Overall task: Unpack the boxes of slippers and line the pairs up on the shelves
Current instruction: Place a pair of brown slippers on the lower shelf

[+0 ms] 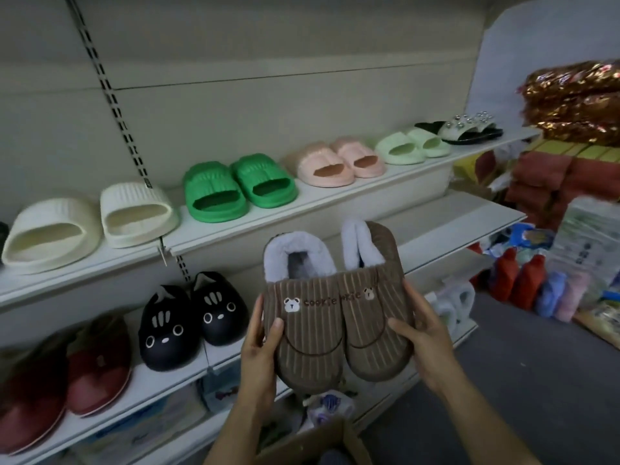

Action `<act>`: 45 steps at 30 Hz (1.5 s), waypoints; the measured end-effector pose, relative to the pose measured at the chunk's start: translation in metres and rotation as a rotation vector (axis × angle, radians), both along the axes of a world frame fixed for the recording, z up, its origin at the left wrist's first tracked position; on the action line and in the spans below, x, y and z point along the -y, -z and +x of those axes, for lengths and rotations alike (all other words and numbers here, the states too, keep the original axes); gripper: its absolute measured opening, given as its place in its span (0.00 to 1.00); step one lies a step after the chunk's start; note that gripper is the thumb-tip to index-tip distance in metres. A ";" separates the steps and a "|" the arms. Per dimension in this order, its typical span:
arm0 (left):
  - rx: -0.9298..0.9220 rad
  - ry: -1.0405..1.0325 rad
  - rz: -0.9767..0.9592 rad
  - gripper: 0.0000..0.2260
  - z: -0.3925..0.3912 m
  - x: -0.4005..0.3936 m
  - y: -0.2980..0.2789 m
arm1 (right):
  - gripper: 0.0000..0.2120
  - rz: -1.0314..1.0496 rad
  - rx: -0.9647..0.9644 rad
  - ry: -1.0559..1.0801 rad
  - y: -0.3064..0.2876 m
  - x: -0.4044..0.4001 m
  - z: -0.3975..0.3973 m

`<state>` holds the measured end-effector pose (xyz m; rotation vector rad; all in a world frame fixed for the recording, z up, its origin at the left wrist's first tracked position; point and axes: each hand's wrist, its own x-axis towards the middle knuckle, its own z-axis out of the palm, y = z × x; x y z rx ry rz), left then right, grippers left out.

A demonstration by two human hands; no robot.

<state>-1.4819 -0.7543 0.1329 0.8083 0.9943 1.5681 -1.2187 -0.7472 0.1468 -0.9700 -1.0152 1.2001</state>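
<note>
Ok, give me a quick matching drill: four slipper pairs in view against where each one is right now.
1. green slides
2. black cat slippers
3. brown bear slippers
4. black beaded sandals

a. held in both hands
b. upper shelf, far right end
c. lower shelf, beside the dark red pair
d. upper shelf, between the cream and pink pairs

Pairs: 1-d, 2-c, 3-a, 4-b

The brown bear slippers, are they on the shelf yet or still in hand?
Still in hand. Both hands, left and right, hold the brown slippers together in front of the lower shelf.
</note>
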 end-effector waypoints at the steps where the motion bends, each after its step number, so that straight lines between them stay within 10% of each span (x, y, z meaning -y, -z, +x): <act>1: 0.000 -0.011 -0.008 0.26 -0.001 -0.007 0.001 | 0.42 -0.015 -0.010 -0.025 0.002 -0.013 -0.001; 27: -0.156 -0.436 -0.319 0.24 0.003 -0.175 0.059 | 0.29 -0.335 0.096 -0.460 0.070 -0.291 -0.034; 36: -0.685 -0.431 -0.472 0.27 -0.002 -0.177 0.058 | 0.21 -0.093 0.496 -0.338 0.080 -0.281 -0.056; 40: -1.068 -0.383 -0.561 0.55 0.013 -0.177 0.064 | 0.41 0.012 0.900 -0.322 0.090 -0.264 -0.066; 45: -1.150 -0.403 -0.598 0.54 0.015 -0.189 0.061 | 0.44 0.016 1.130 -0.214 0.088 -0.258 -0.083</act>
